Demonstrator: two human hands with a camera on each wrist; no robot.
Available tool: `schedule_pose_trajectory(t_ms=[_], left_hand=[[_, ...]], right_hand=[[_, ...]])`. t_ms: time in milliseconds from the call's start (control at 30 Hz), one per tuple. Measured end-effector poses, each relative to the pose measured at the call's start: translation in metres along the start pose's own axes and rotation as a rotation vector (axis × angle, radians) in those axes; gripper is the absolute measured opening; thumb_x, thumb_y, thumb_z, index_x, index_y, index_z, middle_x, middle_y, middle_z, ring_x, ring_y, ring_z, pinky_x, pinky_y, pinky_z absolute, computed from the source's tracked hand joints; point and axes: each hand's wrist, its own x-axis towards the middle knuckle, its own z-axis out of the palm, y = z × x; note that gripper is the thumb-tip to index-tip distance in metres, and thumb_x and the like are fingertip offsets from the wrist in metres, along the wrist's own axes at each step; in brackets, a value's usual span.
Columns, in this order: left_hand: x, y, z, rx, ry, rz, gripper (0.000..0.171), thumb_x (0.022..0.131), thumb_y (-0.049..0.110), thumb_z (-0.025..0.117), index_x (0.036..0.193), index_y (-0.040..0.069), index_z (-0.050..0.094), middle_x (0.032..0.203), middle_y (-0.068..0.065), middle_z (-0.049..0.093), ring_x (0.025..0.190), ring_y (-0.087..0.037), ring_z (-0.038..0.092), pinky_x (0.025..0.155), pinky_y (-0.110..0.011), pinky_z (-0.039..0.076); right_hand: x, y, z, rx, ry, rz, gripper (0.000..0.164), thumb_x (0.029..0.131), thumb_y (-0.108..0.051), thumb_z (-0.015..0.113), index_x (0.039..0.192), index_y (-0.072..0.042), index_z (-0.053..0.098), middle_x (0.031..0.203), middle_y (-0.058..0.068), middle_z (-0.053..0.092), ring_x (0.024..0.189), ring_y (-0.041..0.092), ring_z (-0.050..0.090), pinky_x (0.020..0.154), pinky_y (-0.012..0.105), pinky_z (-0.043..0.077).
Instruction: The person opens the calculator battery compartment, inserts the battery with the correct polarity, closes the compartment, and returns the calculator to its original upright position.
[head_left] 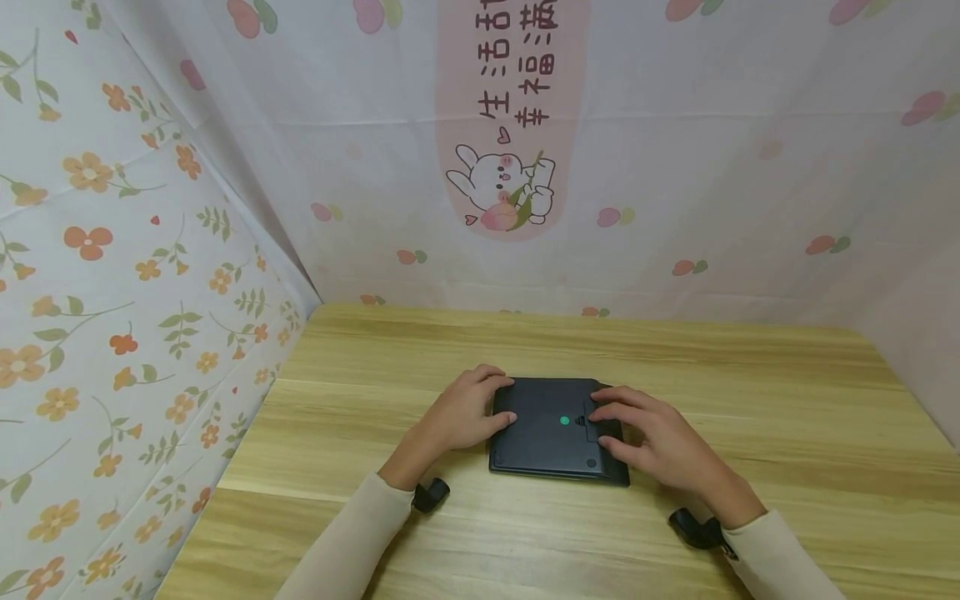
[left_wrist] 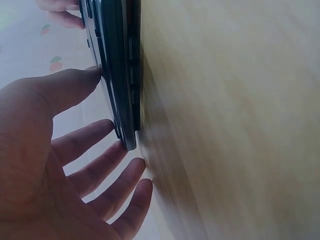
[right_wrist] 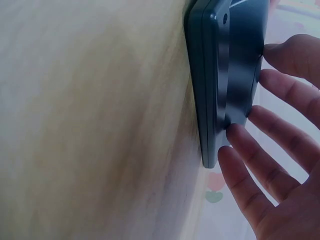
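A dark calculator (head_left: pixel 536 433) lies face down on the wooden table, its back showing a green round sticker (head_left: pixel 565 421) and a battery cover (head_left: pixel 592 427) near the right end. Keys (left_wrist: pixel 134 65) show along its underside in the left wrist view. My left hand (head_left: pixel 467 408) rests at the left end, thumb and index fingertip touching the back, the other fingers loosely spread by the far corner. Over the right end, my right hand (head_left: pixel 660 437) touches the battery cover area with its fingertips, fingers gently bent and spread.
The wooden table (head_left: pixel 360 400) reaches out around the calculator. A white curtain with fruit prints and a rabbit drawing (head_left: pixel 510 183) hangs behind it. Flowered cloth (head_left: pixel 150 292) hangs at the left. Each wrist wears a black camera mount (head_left: pixel 697 529).
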Motion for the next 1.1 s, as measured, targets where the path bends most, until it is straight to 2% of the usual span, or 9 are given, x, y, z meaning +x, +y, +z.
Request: schedule_pose_trajectory(t_ms=[767, 1100], left_hand=[[-0.0005, 0.0012, -0.0018, -0.003, -0.007, -0.007, 0.054, 0.106, 0.032, 0.076, 0.153, 0.008, 0.065, 0.157, -0.011, 0.057, 0.143, -0.037, 0.055, 0.118, -0.054, 0.045], [-0.0002, 0.0013, -0.0013, -0.005, -0.005, -0.008, 0.054, 0.105, 0.032, 0.076, 0.152, 0.007, 0.065, 0.156, -0.012, 0.057, 0.143, -0.037, 0.055, 0.118, -0.053, 0.045]], right_hand=[[0.0012, -0.0021, -0.0014, -0.004, 0.001, -0.014, 0.027, 0.095, -0.01, 0.087, 0.119, -0.022, 0.081, 0.143, 0.006, 0.069, 0.124, 0.032, 0.07, 0.087, 0.049, 0.062], [0.0006, 0.0001, 0.0, -0.003, 0.001, -0.014, 0.028, 0.095, -0.01, 0.086, 0.119, -0.023, 0.081, 0.143, 0.005, 0.068, 0.124, 0.031, 0.07, 0.086, 0.048, 0.061]])
